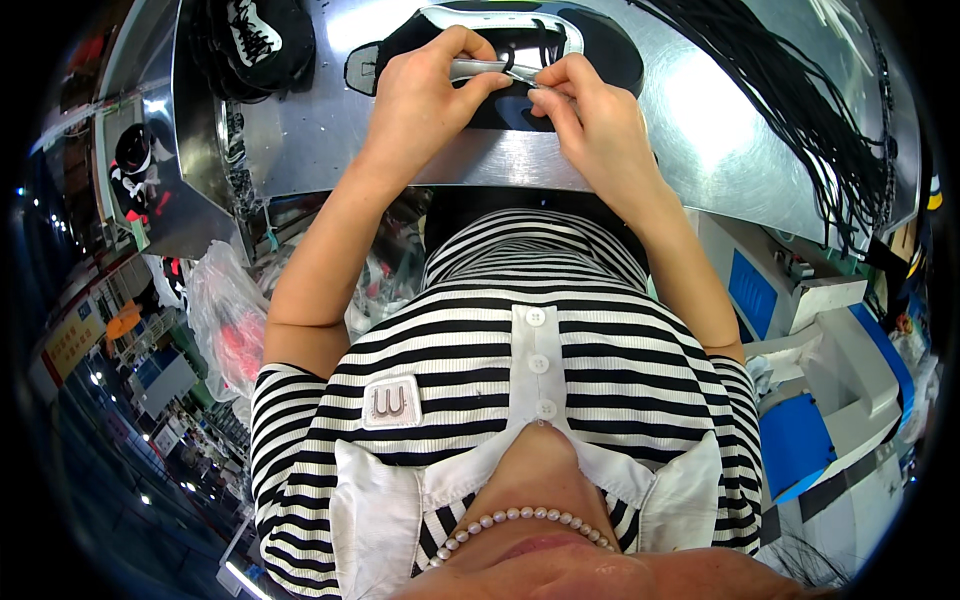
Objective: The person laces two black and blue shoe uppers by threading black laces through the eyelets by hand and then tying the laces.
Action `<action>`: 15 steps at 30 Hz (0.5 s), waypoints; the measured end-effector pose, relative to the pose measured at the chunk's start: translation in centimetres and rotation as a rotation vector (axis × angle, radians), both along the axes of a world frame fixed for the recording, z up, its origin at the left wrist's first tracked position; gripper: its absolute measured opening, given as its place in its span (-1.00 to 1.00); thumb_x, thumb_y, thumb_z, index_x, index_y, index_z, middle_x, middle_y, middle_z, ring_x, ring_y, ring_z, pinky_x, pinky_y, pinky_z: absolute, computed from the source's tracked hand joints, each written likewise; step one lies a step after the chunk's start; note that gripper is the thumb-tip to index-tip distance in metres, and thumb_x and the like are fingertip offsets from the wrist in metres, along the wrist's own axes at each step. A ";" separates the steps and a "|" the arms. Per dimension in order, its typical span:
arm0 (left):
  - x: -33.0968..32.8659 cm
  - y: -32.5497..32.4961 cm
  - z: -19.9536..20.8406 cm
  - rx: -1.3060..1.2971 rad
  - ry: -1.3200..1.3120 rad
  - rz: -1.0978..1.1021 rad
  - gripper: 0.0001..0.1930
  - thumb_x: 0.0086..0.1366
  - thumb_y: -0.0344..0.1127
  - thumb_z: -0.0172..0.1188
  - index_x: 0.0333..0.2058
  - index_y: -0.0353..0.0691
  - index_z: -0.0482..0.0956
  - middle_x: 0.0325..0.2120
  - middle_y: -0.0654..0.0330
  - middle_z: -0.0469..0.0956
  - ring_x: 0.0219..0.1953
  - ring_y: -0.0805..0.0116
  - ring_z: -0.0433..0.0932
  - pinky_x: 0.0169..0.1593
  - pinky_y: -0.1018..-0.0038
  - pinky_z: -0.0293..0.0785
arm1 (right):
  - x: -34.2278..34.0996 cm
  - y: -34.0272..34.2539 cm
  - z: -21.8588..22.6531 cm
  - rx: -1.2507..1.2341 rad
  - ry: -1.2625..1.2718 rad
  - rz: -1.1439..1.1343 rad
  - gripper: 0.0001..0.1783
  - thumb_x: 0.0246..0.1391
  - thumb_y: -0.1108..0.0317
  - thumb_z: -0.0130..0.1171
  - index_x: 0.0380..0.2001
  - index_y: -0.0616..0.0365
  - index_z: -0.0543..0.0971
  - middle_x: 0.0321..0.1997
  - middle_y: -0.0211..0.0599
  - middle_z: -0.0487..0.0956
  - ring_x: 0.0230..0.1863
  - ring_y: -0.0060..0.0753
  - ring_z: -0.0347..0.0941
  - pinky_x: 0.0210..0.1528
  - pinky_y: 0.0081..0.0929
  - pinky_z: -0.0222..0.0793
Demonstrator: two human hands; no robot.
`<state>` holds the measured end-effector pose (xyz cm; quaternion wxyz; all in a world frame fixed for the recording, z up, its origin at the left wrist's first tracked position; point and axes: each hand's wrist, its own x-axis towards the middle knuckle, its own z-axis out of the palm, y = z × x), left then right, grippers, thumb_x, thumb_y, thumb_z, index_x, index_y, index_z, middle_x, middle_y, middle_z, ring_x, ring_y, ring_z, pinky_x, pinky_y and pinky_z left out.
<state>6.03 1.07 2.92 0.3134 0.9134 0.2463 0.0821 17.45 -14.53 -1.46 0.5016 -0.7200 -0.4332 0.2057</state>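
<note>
A black shoe upper (610, 50) with a white and silver lace band lies on the metal table in front of me, a black shoelace (548, 42) threaded through part of it. My left hand (425, 95) is closed, thumb and forefinger pinching the silver eyelet edge of the upper. Close beside it, my right hand (600, 115) is also closed in a pinch at the same edge. Between the fingertips runs a short piece of lace, and its end is hidden in the right fingers.
A thick bundle of loose black laces (780, 90) spreads over the table's right side. Stacked black shoe uppers (255, 45) stand at the far left. Below the metal table (300, 150) hangs a clear plastic bag (225, 310); a grey and blue machine (840, 380) stands at right.
</note>
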 end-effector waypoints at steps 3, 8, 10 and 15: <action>-0.2 -0.7 -0.9 0.053 -0.109 -0.087 -0.78 0.11 -0.37 0.40 -0.29 -0.27 0.59 -0.40 0.21 0.66 -0.39 0.36 0.64 -0.31 0.55 0.49 | 0.2 0.0 -0.2 -0.012 -0.019 0.008 -0.85 0.15 0.37 0.18 -0.29 0.20 0.47 -0.54 -0.19 0.61 -0.48 -0.09 0.58 -0.38 -0.26 0.46; -1.0 -1.0 -1.5 0.065 -0.197 -0.180 -0.83 0.14 -0.44 0.35 -0.28 -0.27 0.60 -0.39 0.17 0.66 -0.39 0.31 0.65 -0.33 0.54 0.49 | -0.5 0.7 -0.6 -0.018 0.226 0.013 -0.85 0.18 0.41 0.15 -0.28 0.25 0.43 -0.55 -0.20 0.62 -0.46 -0.17 0.61 -0.36 -0.33 0.48; -0.9 -1.0 -1.2 0.016 -0.207 -0.211 -0.83 0.15 -0.45 0.35 -0.27 -0.29 0.60 -0.39 0.15 0.65 -0.40 0.31 0.64 -0.31 0.55 0.50 | -0.3 0.6 0.1 -0.035 0.273 0.012 -0.84 0.19 0.42 0.13 -0.25 0.27 0.41 -0.53 -0.20 0.62 -0.44 -0.22 0.62 -0.35 -0.37 0.48; -1.1 -0.8 -0.7 -0.197 -0.256 -0.162 -0.83 0.17 -0.45 0.34 -0.27 -0.32 0.59 -0.39 0.09 0.63 -0.39 0.28 0.63 -0.26 0.56 0.53 | -0.5 1.3 -0.5 0.051 0.375 0.040 -0.77 0.21 0.39 0.14 -0.17 0.25 0.36 -0.47 -0.16 0.62 -0.42 -0.23 0.61 -0.33 -0.39 0.46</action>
